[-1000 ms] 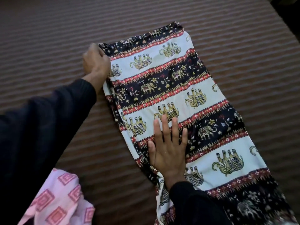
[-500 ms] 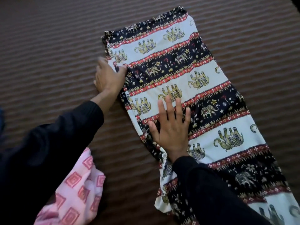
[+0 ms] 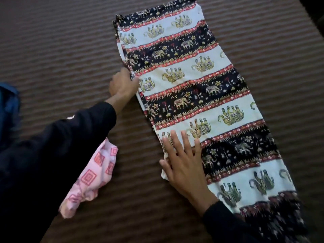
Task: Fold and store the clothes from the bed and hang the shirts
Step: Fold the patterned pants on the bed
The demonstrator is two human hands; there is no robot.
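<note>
You're early in the fold: the elephant-print garment (image 3: pixel 201 95) lies spread lengthwise on the striped bedcover (image 3: pixel 70 50), apparently doubled over, no crosswise fold yet. Your left hand (image 3: pixel 122 84) pinches the garment's left edge about halfway up; your right hand (image 3: pixel 184 163) lies flat, fingers spread, on the same edge nearer you. Hands well apart. Still to do: cross folds, storing, and any shirts to hang, none in view. A pink patterned cloth (image 3: pixel 91 176) sits left of the garment, under your left sleeve; something blue (image 3: pixel 8 106) further left. Neither blocks the fold.

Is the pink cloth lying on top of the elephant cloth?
No, the pink cloth lies apart on the bed cover, left of the elephant cloth.
</note>
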